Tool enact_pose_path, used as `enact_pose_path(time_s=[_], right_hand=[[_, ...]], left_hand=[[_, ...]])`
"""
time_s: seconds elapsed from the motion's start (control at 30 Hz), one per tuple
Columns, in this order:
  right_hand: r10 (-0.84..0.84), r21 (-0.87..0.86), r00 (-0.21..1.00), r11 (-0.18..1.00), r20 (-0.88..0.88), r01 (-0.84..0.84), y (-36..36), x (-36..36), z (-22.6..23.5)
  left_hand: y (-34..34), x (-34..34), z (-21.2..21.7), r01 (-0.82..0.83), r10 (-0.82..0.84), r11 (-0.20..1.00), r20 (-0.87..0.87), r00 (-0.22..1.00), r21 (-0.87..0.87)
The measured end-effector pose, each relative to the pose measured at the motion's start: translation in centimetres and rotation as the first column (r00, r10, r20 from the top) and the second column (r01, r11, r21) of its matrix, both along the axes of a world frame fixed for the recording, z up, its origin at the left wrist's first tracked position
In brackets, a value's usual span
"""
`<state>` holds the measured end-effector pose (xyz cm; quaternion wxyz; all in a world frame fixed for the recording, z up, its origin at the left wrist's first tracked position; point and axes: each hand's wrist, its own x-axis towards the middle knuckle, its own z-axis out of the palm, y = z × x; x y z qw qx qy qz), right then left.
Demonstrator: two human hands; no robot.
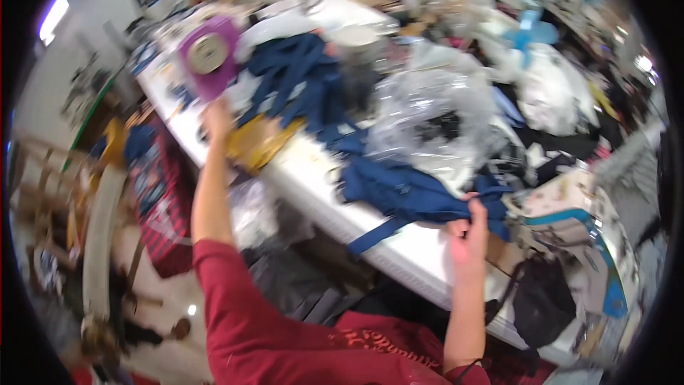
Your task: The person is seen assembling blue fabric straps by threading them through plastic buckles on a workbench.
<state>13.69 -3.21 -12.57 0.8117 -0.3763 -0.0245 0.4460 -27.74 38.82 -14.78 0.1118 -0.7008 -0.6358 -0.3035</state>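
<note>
My left hand reaches out at the far left of the table, at the lower end of a purple thing with a round beige disc, perhaps a thread cone. Blur hides its fingers, so I cannot tell whether it grips this. On the right, my right hand has its fingers curled on the edge of a dark blue fabric piece with a strap hanging over the table's front edge. More dark blue fabric strips lie heaped farther back, beside a yellow packet.
Clear plastic bags crowd the middle of the white table. At the right stands a white and blue sewing machine, with a black pouch nearby. A red checked bag is left of the table.
</note>
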Motion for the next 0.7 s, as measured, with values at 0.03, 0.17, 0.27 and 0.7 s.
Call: enact_pose_path(time_s=[0.03,0.17,0.27,0.7], right_hand=[[-0.011,-0.023,0.999,1.000,-0.038,0.010,0.2,-0.7,0.9],[0.004,0.018,0.997,1.000,-0.073,-0.002,-0.4,-0.3,0.9],[0.011,0.060,0.996,0.998,-0.084,-0.005,-0.1,-0.4,1.0],[0.063,0.019,0.992,0.998,-0.111,-0.061,0.1,-0.7,1.4]], left_hand=[[-0.6,0.1,0.4,-0.008,0.013,0.999,0.098,0.995,-0.053],[1.5,-0.2,-0.1,-0.174,0.222,0.944,0.146,0.964,-0.281],[2.2,-1.1,-1.0,-0.089,0.121,0.983,0.205,0.971,-0.162],[3.2,2.5,5.2,-0.176,-0.289,0.851,0.720,0.630,0.495]])
